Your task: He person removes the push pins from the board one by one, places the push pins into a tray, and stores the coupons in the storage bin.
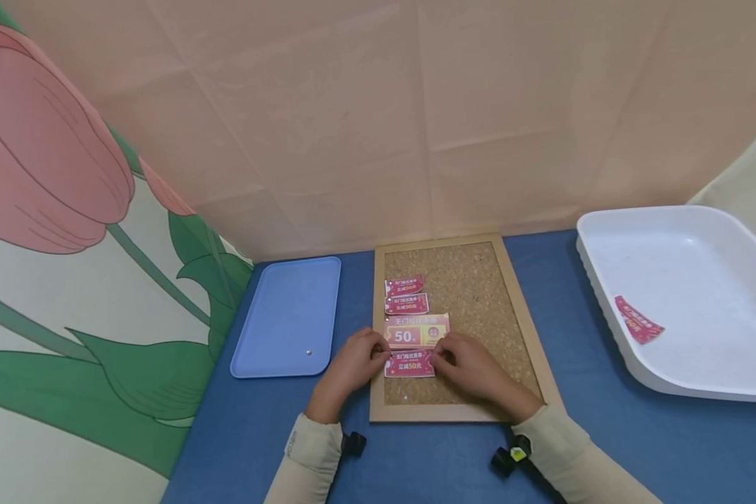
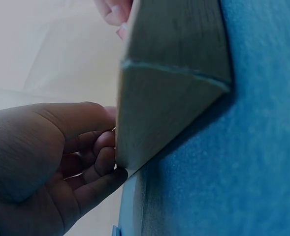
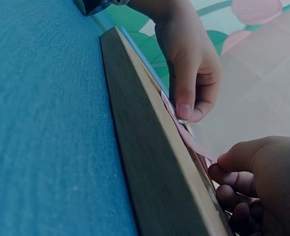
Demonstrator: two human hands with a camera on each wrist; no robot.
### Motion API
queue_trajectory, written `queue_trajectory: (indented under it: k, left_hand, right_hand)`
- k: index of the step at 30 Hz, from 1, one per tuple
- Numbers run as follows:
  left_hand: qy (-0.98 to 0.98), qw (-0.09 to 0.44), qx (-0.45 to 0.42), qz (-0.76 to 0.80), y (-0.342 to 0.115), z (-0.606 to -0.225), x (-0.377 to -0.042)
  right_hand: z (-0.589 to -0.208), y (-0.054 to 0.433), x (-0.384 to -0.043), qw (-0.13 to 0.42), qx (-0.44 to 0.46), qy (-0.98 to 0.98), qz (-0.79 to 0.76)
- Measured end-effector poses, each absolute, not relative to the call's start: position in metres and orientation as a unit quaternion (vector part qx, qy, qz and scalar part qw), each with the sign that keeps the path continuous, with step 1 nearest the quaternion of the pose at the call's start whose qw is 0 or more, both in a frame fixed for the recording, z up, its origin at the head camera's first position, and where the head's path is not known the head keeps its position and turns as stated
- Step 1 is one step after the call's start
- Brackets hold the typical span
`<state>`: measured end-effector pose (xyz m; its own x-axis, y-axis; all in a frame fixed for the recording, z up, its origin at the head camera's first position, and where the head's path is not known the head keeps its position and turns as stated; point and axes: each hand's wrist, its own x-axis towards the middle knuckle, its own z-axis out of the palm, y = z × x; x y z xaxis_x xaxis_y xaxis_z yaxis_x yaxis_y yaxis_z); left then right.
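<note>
A pink coupon (image 1: 409,365) lies lowest in a column of coupons on the cork board (image 1: 479,294). My left hand (image 1: 355,360) is at its left end, pinching a small shiny thumbtack (image 3: 182,121) against the paper. The coupon's right end is pinched between thumb and forefinger of my right hand (image 1: 477,367); the right wrist view shows the paper slightly raised there. Above it are a wider 50 coupon (image 1: 416,330) and two smaller pink coupons, the nearer (image 1: 407,304) and the farther (image 1: 404,285). In the left wrist view the board's frame hides the coupons.
Left of the board lies a blue tray (image 1: 283,315) with one small shiny tack (image 1: 309,352) on it. A deep white tray (image 1: 718,301) stands on the right, holding a curled pink coupon (image 1: 638,320). Blue cloth (image 1: 579,448) covers the table, which ends at a beige wall covering behind.
</note>
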<state>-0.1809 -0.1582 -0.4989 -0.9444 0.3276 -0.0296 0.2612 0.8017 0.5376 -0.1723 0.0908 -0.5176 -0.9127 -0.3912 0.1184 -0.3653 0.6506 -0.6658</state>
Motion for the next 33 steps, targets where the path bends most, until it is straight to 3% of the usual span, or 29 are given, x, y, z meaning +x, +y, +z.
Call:
queue_trajectory:
  k: [33]
  left_hand:
    - [0.935,0.075,0.161,0.306,-0.1611,-0.4944,-0.1780]
  right_hand:
    - [-0.5151,0.0918,-0.1723,0.027,-0.207,0.907,-0.365]
